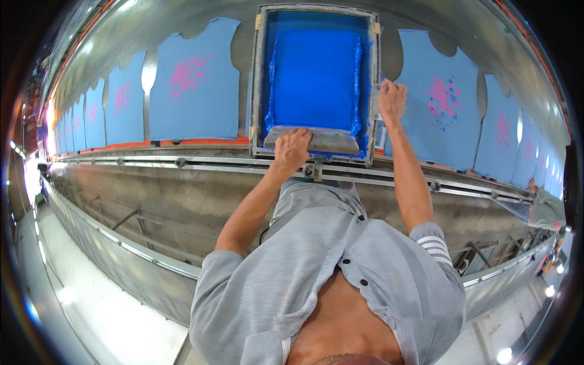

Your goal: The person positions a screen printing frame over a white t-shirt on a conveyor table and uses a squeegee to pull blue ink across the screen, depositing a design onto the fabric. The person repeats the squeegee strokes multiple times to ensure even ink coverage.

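A screen printing frame (257,79) with a blue-inked mesh (315,76) lies in front of me over the long table. My left hand (293,148) is closed over the left part of a squeegee (337,142), which rests across the near end of the mesh. Thick blue ink lines both sides of the mesh. At the frame's right rim my right hand (392,100) is closed, its fingers curled against the edge and partly hidden. Just right of that hand lies a light blue shirt panel (413,67) with a pink and dark blue speckled print.
Left of the frame lies a light blue panel (204,112) with only pink print. Several more panels run along the table both ways. A metal rail (219,168) follows the near edge. Another person (544,210) stands at the far right, a hand on the table.
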A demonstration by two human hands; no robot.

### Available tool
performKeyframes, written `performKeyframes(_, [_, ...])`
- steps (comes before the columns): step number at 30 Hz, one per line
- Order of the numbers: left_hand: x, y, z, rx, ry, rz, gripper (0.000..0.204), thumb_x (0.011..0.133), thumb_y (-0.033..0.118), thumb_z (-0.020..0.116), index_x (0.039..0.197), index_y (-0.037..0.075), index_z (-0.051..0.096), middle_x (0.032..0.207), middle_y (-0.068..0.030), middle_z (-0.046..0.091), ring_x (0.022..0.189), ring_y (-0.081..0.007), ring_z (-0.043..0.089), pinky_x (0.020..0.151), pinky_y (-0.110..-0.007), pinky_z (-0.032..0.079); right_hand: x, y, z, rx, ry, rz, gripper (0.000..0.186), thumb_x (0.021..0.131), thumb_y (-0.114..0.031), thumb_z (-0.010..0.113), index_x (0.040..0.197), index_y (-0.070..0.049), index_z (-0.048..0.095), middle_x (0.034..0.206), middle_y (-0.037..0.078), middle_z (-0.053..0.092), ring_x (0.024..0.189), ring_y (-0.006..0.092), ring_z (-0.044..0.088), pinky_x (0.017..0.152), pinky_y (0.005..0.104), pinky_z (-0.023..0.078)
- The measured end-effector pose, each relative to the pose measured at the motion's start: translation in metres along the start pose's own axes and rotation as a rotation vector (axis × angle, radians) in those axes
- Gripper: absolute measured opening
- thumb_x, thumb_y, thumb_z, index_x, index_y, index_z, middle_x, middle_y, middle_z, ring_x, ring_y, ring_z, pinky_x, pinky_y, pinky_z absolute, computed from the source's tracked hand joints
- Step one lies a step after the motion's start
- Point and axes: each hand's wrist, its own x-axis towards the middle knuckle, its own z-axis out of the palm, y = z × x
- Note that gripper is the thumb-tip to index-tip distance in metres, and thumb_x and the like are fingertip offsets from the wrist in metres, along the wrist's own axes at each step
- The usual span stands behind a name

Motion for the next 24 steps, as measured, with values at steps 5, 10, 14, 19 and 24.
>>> performKeyframes(5, [0.092, -0.016, -0.048, 0.064, -0.32, -0.127, 0.022, 0.071, 0.012, 0.07, 0.091, 0.013, 0.08, 0.087, -0.018, 0.074, 0.083, -0.0394, 0.072, 0.072, -0.051, 0.057, 0.011, -0.111, -0.067, 0.183, -0.609, -0.453, 0.022, 0.092, -0.029, 0.068, 0.105, -0.015, 0.08, 0.101, 0.011, 0.074, 0.114, 0.0305, 0.064, 0.1, 0.0499, 0.047])
performKeyframes(10, [0.236, -0.061, -0.066, 0.192, -0.23, -0.047, 0.02, 0.078, 0.019, 0.069, 0.092, 0.014, 0.081, 0.089, -0.0171, 0.075, 0.086, -0.0387, 0.074, 0.076, -0.049, 0.059, 0.112, -0.117, 0.002, -0.181, -0.691, -0.531, 0.011, 0.083, -0.017, 0.066, 0.088, -0.012, 0.075, 0.097, 0.009, 0.076, 0.096, 0.0311, 0.071, 0.089, 0.0492, 0.049])
performKeyframes(14, [0.326, -0.122, -0.077, 0.247, -0.165, -0.047, 0.023, 0.077, 0.018, 0.067, 0.094, 0.015, 0.082, 0.089, -0.0173, 0.076, 0.086, -0.0395, 0.074, 0.079, -0.05, 0.059, 0.199, -0.112, 0.049, -0.11, -0.572, -0.556, 0.012, 0.081, -0.011, 0.067, 0.09, -0.009, 0.074, 0.098, 0.011, 0.075, 0.095, 0.0318, 0.07, 0.089, 0.0491, 0.048])
performKeyframes(19, [0.301, -0.129, -0.053, 0.194, -0.094, 0.003, 0.025, 0.073, 0.014, 0.067, 0.093, 0.013, 0.082, 0.091, -0.0181, 0.075, 0.086, -0.0399, 0.073, 0.076, -0.049, 0.058, 0.169, -0.106, 0.056, -0.054, -0.474, -0.58, 0.021, 0.076, -0.004, 0.069, 0.096, -0.006, 0.073, 0.093, 0.012, 0.07, 0.094, 0.0329, 0.067, 0.107, 0.0518, 0.045])
performKeyframes(24, [0.164, -0.089, -0.043, 0.162, -0.112, -0.027, 0.034, 0.076, 0.007, 0.065, 0.106, 0.016, 0.078, 0.102, -0.0086, 0.074, 0.093, -0.0324, 0.073, 0.075, -0.046, 0.058, 0.042, -0.106, 0.001, 0.003, -0.519, -0.529, 0.029, 0.071, 0.004, 0.067, 0.098, -0.005, 0.071, 0.092, 0.012, 0.065, 0.093, 0.033, 0.066, 0.116, 0.0537, 0.043])
